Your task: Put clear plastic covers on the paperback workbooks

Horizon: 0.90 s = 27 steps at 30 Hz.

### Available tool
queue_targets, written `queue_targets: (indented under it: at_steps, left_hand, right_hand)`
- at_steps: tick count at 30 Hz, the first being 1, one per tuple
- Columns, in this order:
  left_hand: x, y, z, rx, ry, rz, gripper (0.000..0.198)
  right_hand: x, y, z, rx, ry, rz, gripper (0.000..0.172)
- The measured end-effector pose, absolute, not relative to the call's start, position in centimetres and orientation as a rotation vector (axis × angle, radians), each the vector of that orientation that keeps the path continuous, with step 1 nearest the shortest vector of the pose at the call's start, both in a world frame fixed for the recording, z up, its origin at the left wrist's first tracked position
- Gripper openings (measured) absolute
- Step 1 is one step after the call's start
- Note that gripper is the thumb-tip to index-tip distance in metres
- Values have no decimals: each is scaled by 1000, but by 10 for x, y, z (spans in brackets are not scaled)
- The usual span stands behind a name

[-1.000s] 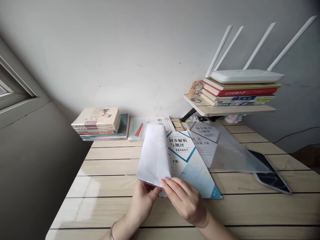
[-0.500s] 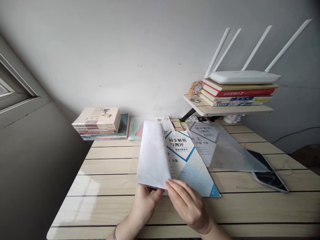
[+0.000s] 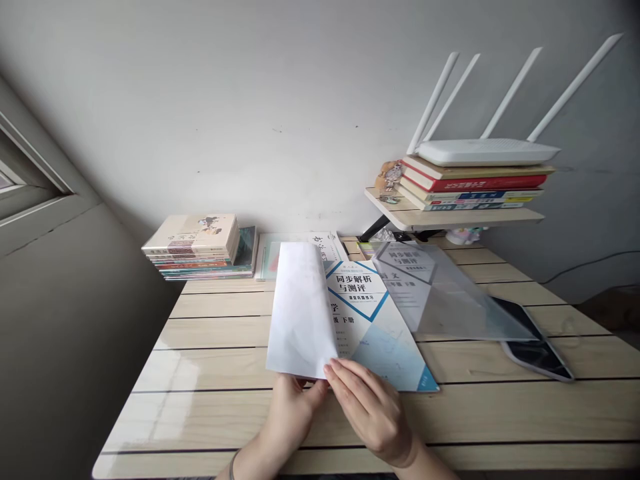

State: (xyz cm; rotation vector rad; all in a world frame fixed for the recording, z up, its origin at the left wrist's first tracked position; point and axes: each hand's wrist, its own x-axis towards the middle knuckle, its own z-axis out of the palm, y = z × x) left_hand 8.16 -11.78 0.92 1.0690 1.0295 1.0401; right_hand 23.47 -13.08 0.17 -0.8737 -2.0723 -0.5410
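A blue-and-white workbook (image 3: 373, 323) with printed characters lies on the wooden table (image 3: 210, 333) in front of me. A white back flap of it (image 3: 297, 313) is folded over its left part. My left hand (image 3: 290, 417) pinches the flap's near edge from below. My right hand (image 3: 373, 410) lies with fingers flat on the workbook's near corner, fingertips at the flap's edge. A clear plastic sheet (image 3: 450, 293) stands tilted up to the right of the workbook, reflecting its cover.
A stack of books (image 3: 197, 247) sits at the back left, thin booklets (image 3: 300, 243) beside it. A small shelf (image 3: 455, 217) at the right carries books (image 3: 470, 187) and a white router (image 3: 485, 152). A dark tablet (image 3: 535, 343) lies under the plastic sheet. A wall stands behind.
The white flap has swung a little further left, uncovering more of the printed cover. Both hands stay at its near edge.
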Motion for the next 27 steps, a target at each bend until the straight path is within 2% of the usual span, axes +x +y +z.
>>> queue_targets:
  at_steps: [8,19,27]
  left_hand:
    - [82,-117,4,1046,1012,1066,40]
    - [83,-118,3,1075,1038,1064,38]
    - [80,-118,-1,1129,1041,1079,39]
  right_hand:
    - [236,-132,-1,-886,-2093,-544,35]
    - [240,-134,-3,-923,-2044,-565,28]
    - [239,-137,-6,-919,-2082,-569,30]
